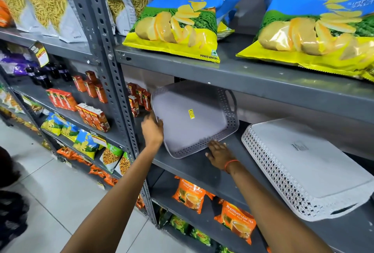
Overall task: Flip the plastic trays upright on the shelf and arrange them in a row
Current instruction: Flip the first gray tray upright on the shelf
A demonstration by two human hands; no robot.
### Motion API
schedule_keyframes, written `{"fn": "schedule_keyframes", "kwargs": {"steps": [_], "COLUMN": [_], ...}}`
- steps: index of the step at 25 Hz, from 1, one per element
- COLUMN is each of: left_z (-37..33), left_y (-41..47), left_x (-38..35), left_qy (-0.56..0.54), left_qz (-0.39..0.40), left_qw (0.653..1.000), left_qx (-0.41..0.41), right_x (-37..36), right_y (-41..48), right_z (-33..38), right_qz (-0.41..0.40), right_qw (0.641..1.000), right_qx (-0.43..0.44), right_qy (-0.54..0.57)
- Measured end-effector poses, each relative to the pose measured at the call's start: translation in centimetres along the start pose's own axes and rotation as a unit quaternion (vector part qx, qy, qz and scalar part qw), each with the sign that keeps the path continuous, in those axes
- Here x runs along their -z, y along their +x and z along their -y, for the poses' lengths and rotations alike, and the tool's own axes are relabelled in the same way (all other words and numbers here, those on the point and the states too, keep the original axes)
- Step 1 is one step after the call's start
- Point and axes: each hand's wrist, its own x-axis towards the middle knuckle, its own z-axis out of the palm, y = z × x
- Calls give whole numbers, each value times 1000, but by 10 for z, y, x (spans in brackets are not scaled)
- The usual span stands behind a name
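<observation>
Hands [152, 129] [219, 154] gripping tilted perforated grey tray [192, 119], white lattice tray [303, 163] overturned

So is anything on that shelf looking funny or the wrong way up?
Yes. The white tray lies upside down on the shelf, its flat bottom facing up. The grey tray beside it is tipped up at an angle, held by the left hand and right hand.

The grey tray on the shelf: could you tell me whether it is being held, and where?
Yes: the left hand grips the grey tray at its left edge, the right hand at its front edge.
</observation>
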Motion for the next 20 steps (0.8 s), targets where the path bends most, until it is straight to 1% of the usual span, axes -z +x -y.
{"fn": "schedule_keyframes", "kwargs": {"steps": [1, 4, 6, 8, 9, 10, 12, 13, 14, 15, 16, 18, 20], "left_z": [9, 34, 47, 50, 47, 43, 29, 19, 11, 4, -1, 3, 19], "left_y": [-4, -19, -16, -10, -10, -13, -29, -40, -50, -56, -59, -53, -43], "left_x": [-9, -31, -36, -34, -33, -35, -44, -49, -53, -54, -50, -37, -17], "left_qy": [31, 100, 149, 185, 221, 275, 355, 365, 369, 377, 384, 388, 391], "left_qz": [38, 152, 232, 284, 292, 287, 280, 295, 312, 317, 299, 252, 245], "left_qw": [999, 983, 961, 941, 930, 917, 884, 865, 848, 838, 839, 853, 860], "left_qx": [-13, -13, -13, 5, 4, -18, -120, -176, -216, -237, -244, -242, -218], "right_x": [4, 8, 8, 9, 10, 11, 11, 12, 13, 14, 16, 17, 13], "right_y": [0, -3, -3, 0, 2, 3, 4, 3, 2, 1, 1, -1, -5], "right_z": [1, 1, 0, 1, 2, 3, 2, 0, -3, -8, -13, -21, -24], "right_qz": [-31, -110, -122, -114, -108, -103, -102, -105, -112, -124, -139, -171, -218], "right_qw": [999, 993, 991, 992, 993, 994, 994, 994, 993, 992, 990, 985, 974], "right_qx": [5, 26, 35, 34, 32, 33, 40, 41, 38, 31, 24, 24, 45], "right_qy": [-10, -41, -44, -39, -36, -32, -22, -17, -14, -16, -20, -27, -39]}}
